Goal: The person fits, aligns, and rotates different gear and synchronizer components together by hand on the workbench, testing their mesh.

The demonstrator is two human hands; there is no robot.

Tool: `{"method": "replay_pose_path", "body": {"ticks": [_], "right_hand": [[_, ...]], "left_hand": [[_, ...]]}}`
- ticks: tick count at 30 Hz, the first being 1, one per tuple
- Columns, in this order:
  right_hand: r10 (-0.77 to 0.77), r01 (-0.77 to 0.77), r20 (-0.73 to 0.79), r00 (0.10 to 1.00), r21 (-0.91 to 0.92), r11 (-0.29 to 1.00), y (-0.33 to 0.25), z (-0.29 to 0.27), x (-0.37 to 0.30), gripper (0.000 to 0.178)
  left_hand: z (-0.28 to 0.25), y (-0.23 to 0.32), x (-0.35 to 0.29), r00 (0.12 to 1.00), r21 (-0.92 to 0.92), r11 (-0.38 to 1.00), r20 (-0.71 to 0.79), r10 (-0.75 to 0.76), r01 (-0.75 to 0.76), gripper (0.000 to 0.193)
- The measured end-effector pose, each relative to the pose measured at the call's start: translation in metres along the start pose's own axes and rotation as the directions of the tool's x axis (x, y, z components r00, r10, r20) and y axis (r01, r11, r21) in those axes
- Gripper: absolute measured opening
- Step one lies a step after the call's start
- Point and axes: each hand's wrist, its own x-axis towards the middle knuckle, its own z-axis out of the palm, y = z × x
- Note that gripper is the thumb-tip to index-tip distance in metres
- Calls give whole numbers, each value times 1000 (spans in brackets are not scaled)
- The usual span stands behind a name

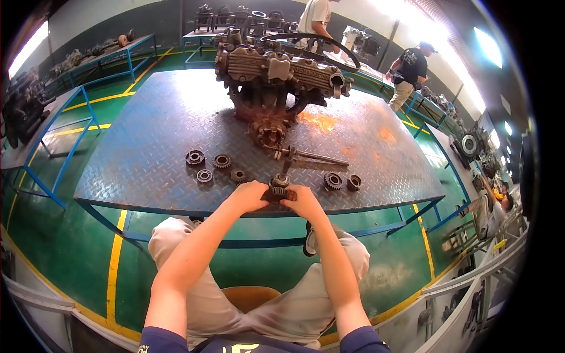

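Forearms come up from bottom centre of frame, converging just below mid-frame at near edge of the steel checker-plate table [147, 153]. Left hand [252, 196] and right hand [303, 202] both curled, knuckles up, clamped from either side on a dark toothed gear [278, 193] w/ a short shaft stub [281, 178] sticking up btwn them. Gear sits at table's front edge, centre of frame. Elbows bent, wrists roughly level. Left of hands: four loose gears [213, 166] in a cluster on the plate. Right of hands: two more gears [342, 181]. Just above: long shaft [312, 156] lying flat, pointing right. Upper centre: rusty engine block [276, 73]. Two people stand at upper right, at other benches.
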Motion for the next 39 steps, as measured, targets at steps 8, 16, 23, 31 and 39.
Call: {"method": "replay_pose_path", "body": {"ticks": [8,16,23,31,39], "right_hand": [[68,-69,-7,998,-66,995,6,-21,-7,30],[-7,6,-11,1000,-155,988,-15,-16,4,31],[-4,4,-26,1000,2,1000,1,-13,6,41],[47,-49,51,998,38,998,5,-1,-5,33],[51,-51,-13,999,-23,998,10,-20,-4,34]], "left_hand": [[-4,18,7,996,-54,998,-77,39,-43,33],[4,28,25,997,-61,997,-69,46,-50,33],[-11,29,21,1000,-84,996,-5,-18,17,30],[-2,10,20,998,11,999,40,-38,38,32],[-8,21,22,1000,-91,995,5,-31,31,35]]}}
